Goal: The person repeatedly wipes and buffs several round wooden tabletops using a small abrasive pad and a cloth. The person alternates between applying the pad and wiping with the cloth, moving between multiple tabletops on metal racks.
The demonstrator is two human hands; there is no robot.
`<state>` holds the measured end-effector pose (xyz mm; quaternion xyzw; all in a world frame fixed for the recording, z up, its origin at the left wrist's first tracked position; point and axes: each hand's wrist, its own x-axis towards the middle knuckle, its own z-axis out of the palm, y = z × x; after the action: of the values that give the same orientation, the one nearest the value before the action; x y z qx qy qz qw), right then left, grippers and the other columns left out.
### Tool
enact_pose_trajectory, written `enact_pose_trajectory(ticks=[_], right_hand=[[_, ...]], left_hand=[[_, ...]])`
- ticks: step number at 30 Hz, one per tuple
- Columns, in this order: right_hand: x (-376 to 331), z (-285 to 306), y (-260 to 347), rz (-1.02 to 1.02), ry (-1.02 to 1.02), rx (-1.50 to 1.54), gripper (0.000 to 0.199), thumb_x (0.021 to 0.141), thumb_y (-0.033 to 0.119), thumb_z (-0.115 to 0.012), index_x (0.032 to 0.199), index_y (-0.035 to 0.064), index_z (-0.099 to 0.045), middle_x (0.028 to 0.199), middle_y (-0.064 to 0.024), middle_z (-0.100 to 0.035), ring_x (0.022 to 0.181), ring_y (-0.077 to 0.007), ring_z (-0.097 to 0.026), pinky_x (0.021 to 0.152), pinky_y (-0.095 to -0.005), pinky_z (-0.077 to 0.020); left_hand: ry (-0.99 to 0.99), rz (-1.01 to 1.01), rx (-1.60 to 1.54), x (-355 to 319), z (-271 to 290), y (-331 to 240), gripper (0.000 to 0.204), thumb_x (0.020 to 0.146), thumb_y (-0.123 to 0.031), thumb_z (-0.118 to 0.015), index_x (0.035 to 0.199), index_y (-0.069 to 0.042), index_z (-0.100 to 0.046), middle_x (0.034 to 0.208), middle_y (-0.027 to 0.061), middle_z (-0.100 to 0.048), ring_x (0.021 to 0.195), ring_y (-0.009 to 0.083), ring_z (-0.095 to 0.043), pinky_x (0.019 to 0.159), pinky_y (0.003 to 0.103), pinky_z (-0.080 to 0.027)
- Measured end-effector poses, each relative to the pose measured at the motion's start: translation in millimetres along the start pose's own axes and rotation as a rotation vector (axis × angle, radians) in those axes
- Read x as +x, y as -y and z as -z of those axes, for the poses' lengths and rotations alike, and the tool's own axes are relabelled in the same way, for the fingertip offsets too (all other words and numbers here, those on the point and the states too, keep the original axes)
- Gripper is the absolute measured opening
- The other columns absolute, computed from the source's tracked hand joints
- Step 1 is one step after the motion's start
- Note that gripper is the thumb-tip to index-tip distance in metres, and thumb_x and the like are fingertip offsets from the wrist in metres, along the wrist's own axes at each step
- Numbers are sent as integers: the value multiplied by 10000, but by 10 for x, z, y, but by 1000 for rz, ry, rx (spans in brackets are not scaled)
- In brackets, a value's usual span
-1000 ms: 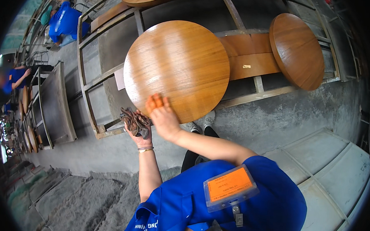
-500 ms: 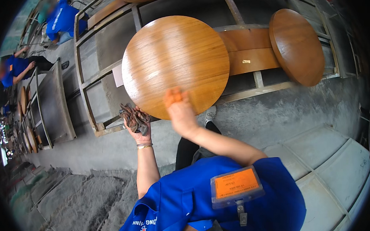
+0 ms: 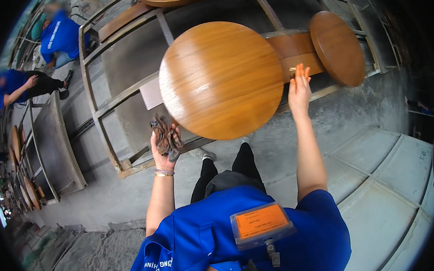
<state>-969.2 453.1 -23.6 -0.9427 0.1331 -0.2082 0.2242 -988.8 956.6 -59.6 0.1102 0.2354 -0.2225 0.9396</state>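
Right hand (image 3: 299, 88) moved off round tabletop (image 3: 221, 79) to its edge, fingers spread; left hand (image 3: 163, 150) fingers still pinching rag (image 3: 166, 137).

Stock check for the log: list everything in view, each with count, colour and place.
round wooden top: one, honey brown, centre, leaning on the rack
other round wooden tops: two, brown, upper right and top edge
metal rack: one, grey, behind the tops
rag: one, dark brown, bunched in the left hand
badge holder: one, orange card in clear sleeve, on the blue shirt
co-workers: two, blue shirts, far left
left hand: grip closed on the rag
right hand: open, at the centre top's right edge
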Motion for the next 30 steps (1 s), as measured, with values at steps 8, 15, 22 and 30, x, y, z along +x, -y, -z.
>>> enact_pose_trajectory(ticks=[8, 15, 22, 30], right_hand=[[-750, -1087, 2157, 147, 192, -61, 552, 987, 44, -506, 1531, -44, -505, 1510, -306, -554, 1528, -490, -394, 1264, -669, -271], [-676, -1250, 2577, 327, 318, 164, 582, 964, 85, -547, 1520, -77, -496, 1563, -277, -523, 1546, -454, -387, 1291, -630, -219], [-103, -1007, 1756, -48, 126, -277, 523, 1019, 15, -498, 1536, -62, -489, 1556, -300, -524, 1536, -494, -385, 1291, -633, -243], [-259, -1391, 2625, 363, 371, 157, 548, 1021, 69, -523, 1566, 11, -499, 1621, -248, -477, 1587, -467, -310, 1306, -633, -197]], left_hand=[[34, 70, -14, 10, -332, -284, 456, 1045, -430, -619, 1293, -59, -714, 1270, 187, -718, 1320, 354, -633, 1090, 437, -592], [-59, 77, -182, 38, -256, -196, 464, 1056, -447, -568, 1260, -64, -733, 1142, 160, -752, 1478, 412, -500, 1275, 560, -385], [-39, 88, -196, 77, -259, -249, 514, 1035, -482, -591, 1280, -49, -722, 1168, 170, -738, 1512, 390, -465, 1302, 558, -345], [-20, 48, -163, 167, -410, -352, 484, 1038, -465, -586, 1291, -78, -730, 1185, 152, -734, 1549, 367, -415, 1307, 560, -330]])
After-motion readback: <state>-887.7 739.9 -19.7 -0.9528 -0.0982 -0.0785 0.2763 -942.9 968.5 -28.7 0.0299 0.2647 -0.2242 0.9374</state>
